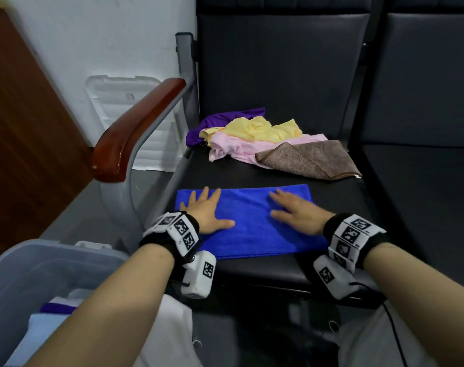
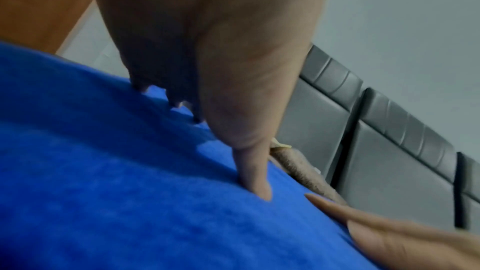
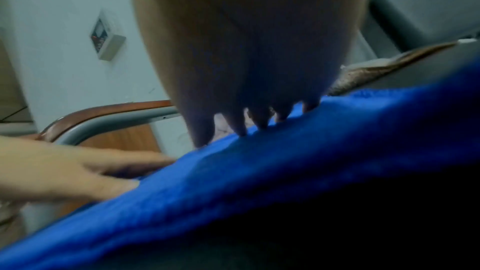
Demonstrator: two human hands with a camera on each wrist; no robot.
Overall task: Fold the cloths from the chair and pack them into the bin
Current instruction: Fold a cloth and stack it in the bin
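— Where is the cloth now?

— The blue microfibre cloth (image 1: 252,221) lies flat on the front part of the black chair seat (image 1: 331,186), as a long rectangle. It looks already folded once, but I cannot see the layers. Both hands are on top of it. The left hand (image 1: 207,210) is near the left end and the right hand (image 1: 297,210) near the right end, fingers straight and a little spread, palms down. They press the cloth and grip nothing.

— How will it behave when she takes it?

— I think it is light and very soft, with a plush surface that does not slide much on the seat. It will hang down if one holds it in the middle. Better to pinch the two corners of one short end and bring them over to the other end.

— And the rest?

— Behind it, well apart, is a loose pile: a purple cloth (image 1: 220,123), a yellow cloth (image 1: 260,128), a pink cloth (image 1: 241,147) and a brown cloth (image 1: 307,160). The translucent bin (image 1: 27,260) stands low on the left, with some folded cloths inside already.
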